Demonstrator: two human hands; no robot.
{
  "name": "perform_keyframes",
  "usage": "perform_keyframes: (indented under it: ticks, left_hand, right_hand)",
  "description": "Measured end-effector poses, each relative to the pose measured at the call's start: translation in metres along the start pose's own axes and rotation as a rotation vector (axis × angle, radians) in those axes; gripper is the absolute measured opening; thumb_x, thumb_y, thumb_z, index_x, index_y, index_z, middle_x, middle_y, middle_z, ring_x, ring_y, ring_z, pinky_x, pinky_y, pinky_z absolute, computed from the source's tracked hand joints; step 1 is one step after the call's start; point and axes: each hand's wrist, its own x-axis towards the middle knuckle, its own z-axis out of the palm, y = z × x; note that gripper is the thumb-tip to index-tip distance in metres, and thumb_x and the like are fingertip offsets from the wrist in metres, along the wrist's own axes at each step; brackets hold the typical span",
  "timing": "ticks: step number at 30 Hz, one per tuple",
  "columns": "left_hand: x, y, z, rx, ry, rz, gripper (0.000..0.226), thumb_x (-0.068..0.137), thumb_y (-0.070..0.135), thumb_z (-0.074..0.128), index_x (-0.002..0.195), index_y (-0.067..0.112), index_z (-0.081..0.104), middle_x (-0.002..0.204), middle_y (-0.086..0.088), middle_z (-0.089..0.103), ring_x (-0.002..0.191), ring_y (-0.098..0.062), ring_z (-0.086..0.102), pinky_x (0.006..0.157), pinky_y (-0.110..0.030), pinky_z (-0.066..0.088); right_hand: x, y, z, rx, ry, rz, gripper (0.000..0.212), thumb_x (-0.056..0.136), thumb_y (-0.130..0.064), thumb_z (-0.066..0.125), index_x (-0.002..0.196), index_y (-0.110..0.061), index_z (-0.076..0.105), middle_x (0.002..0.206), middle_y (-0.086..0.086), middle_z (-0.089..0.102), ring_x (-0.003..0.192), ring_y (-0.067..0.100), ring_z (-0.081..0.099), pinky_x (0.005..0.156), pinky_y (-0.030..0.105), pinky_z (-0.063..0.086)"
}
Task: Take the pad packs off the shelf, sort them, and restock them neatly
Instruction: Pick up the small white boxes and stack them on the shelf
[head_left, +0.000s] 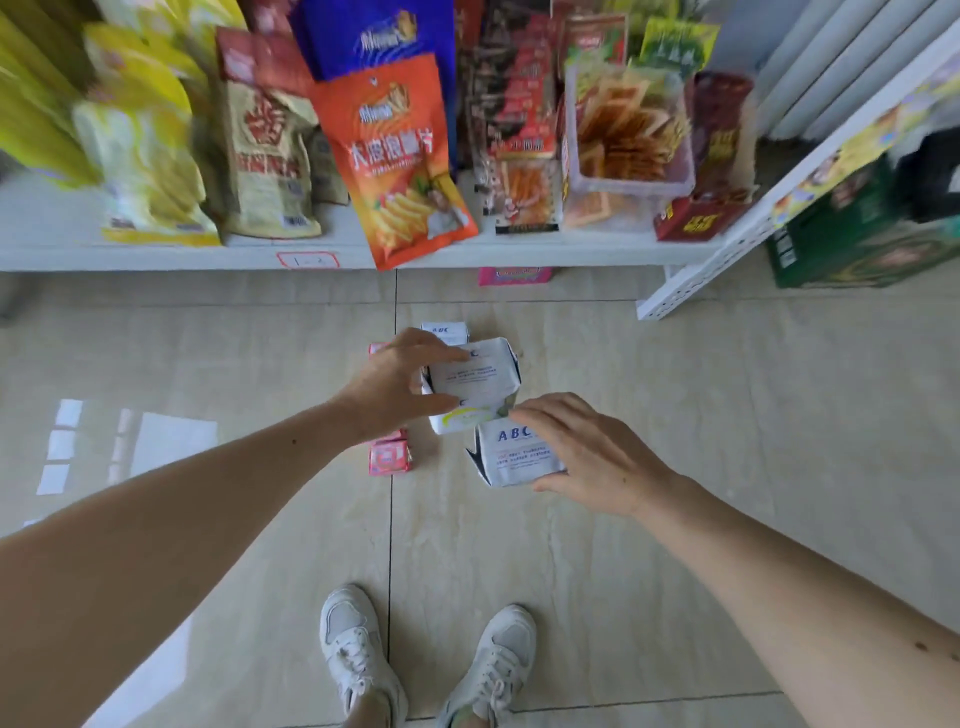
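Right hand (597, 457) grip grasps white ABC pack (519, 457); left hand (400, 384) grasps another (472, 379).

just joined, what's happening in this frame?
A person stands at a snack shelf, looking down at the tiled floor. The left hand grips a white ABC pad pack; the right hand holds a second white ABC pack beside it. Another white pack and small pink packs lie on the floor below the hands. The packs look off the shelf and mid-sort, with nothing restocked yet.
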Motion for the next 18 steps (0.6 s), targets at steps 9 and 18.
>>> perform_keyframes:
  ticks: [9,18]
  left_hand:
    - [-0.045,0.191,-0.154,0.066,0.031,0.163,0.050,0.070,0.024,0.083,0.114,0.039,0.064,0.112,0.008,0.048,0.107,-0.012,0.052,0.093,-0.041,0.050]
    - [-0.094,0.311,-0.254,0.130,0.083,0.230,0.047,0.072,0.027,0.080,0.111,0.045,0.063,0.119,0.008,0.047,0.110,-0.016,0.051,0.091,-0.041,0.051]
  right_hand:
    - [-0.020,-0.077,-0.224,-0.205,0.175,-0.181,0.080,0.060,-0.050,0.081,0.127,-0.017,0.052,0.127,0.000,0.058,0.127,0.020,0.043,0.114,0.035,0.016]
    - [-0.036,-0.144,-0.362,-0.272,0.295,-0.210,0.078,0.058,-0.054,0.079,0.120,-0.012,0.058,0.124,0.005,0.062,0.134,0.019,0.039,0.117,0.043,0.006]
